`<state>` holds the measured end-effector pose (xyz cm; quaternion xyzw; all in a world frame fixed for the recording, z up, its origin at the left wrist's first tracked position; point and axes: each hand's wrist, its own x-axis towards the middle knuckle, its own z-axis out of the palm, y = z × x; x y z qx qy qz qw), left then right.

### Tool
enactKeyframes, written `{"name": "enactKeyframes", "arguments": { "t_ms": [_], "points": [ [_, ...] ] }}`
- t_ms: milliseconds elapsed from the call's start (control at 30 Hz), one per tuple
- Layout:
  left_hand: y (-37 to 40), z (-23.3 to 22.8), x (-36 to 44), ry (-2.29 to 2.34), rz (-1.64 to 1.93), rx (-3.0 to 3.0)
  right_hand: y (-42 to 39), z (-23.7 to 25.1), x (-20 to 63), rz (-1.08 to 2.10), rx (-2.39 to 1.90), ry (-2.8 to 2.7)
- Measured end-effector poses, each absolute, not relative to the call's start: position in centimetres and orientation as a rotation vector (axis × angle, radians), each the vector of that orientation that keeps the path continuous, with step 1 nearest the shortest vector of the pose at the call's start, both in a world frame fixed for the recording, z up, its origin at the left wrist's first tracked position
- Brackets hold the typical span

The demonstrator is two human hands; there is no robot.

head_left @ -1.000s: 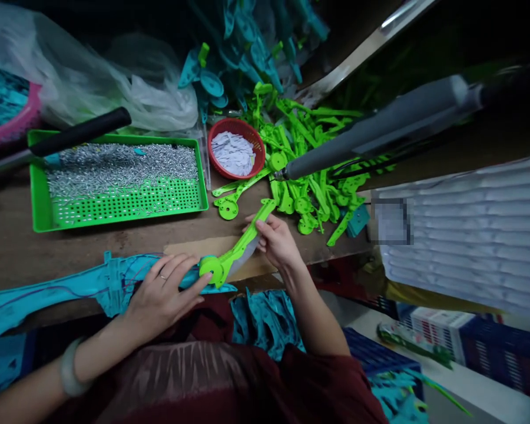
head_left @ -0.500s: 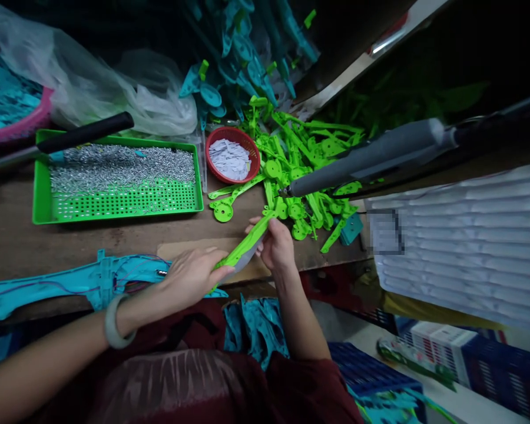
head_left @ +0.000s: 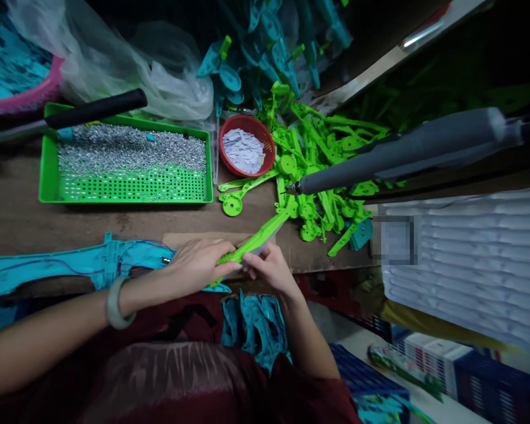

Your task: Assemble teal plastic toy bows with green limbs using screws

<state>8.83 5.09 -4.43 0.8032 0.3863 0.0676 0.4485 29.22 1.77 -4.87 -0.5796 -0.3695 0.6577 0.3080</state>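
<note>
A long bright-green plastic part (head_left: pixel 261 237) lies slanted over the wooden bench's front edge. My left hand (head_left: pixel 198 263) covers and grips its lower round end, which is hidden. My right hand (head_left: pixel 267 266) pinches the part's middle from below, next to the left fingertips. Under my left hand a long teal plastic part (head_left: pixel 66 268) with thin red and blue wires stretches away to the left along the bench.
A green perforated tray (head_left: pixel 48 171) of small metal pieces sits at back left, a black-handled tool (head_left: pixel 95 109) across it. A red bowl (head_left: pixel 265 138) holds white bits. Loose green parts (head_left: pixel 322 159) are piled behind; a grey powered tool (head_left: pixel 401 153) hangs at right.
My left hand closed over the green part's round end, which showed a second ago. My right hand slid down the part toward the left hand. The view shifted slightly.
</note>
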Motion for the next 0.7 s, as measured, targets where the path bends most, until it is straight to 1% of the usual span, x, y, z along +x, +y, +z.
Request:
{"name": "enactKeyframes", "arguments": {
  "t_ms": [167, 300, 433, 567, 700],
  "points": [
    [5.5, -4.6, 7.4, 0.847, 0.253, 2.104, 1.3, -6.1, 29.1, 1.669, -1.549, -0.898],
    [5.5, -5.0, 6.9, 0.918, 0.188, 2.113, 1.6, -6.3, 28.9, 1.753, -1.580, -0.891],
    [5.3, -4.9, 7.3, 0.950, 0.210, 2.037, 1.7, -5.9, 28.7, 1.812, -1.621, -0.878],
    [5.3, -4.6, 7.6, 0.975, 0.208, 1.881, 1.5, -5.8, 28.3, 1.733, -1.676, -0.887],
    [5.5, -5.1, 7.7, 0.980, 0.274, 1.871, 0.7, -6.1, 27.7, 1.629, -1.730, -0.873]
  ]
}}
